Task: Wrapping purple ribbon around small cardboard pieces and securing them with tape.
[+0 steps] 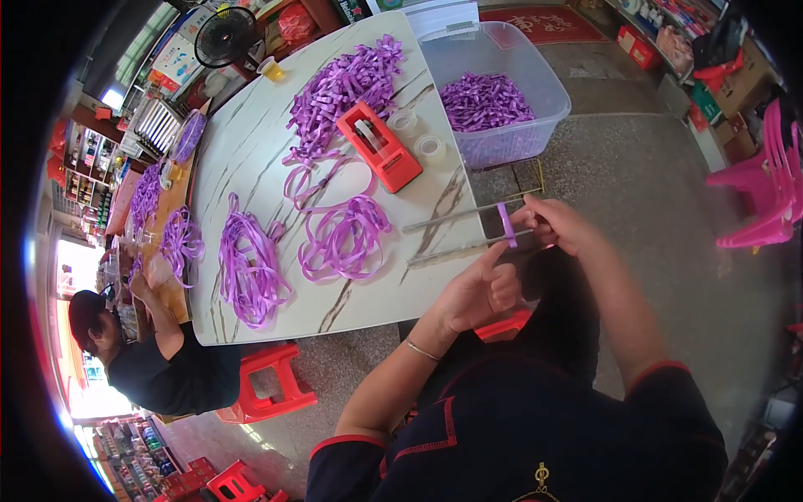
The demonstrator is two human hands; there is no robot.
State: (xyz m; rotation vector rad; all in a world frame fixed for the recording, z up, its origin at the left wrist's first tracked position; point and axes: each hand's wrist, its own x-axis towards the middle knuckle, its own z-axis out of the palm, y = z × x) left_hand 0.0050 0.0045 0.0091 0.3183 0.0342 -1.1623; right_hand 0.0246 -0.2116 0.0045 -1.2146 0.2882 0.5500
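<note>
Two thin parallel metal rods [443, 219] reach from the table's right edge over its top. Around them runs a narrow band of purple ribbon [507, 224], close to the edge. My left hand [481, 293] is closed at the band's lower end, a fingertip and thumb pressed to it, other fingers curled. From the right, my right hand [559, 226] pinches at the band with bent fingers, partly between the rods; the exact grip is hard to see. Loose coils of purple ribbon [345, 238] lie left of the rods, and a strand leads from them toward the pile.
On the marbled table [293, 151] are a red tape dispenser [381, 149], tape rolls [429, 149], a ribbon pile [347, 88], another ribbon bundle [249, 263] and a cup [271, 69]. A clear bin [523, 138] of purple pieces stands beyond. Another person [167, 360] works at left near a red stool [272, 385].
</note>
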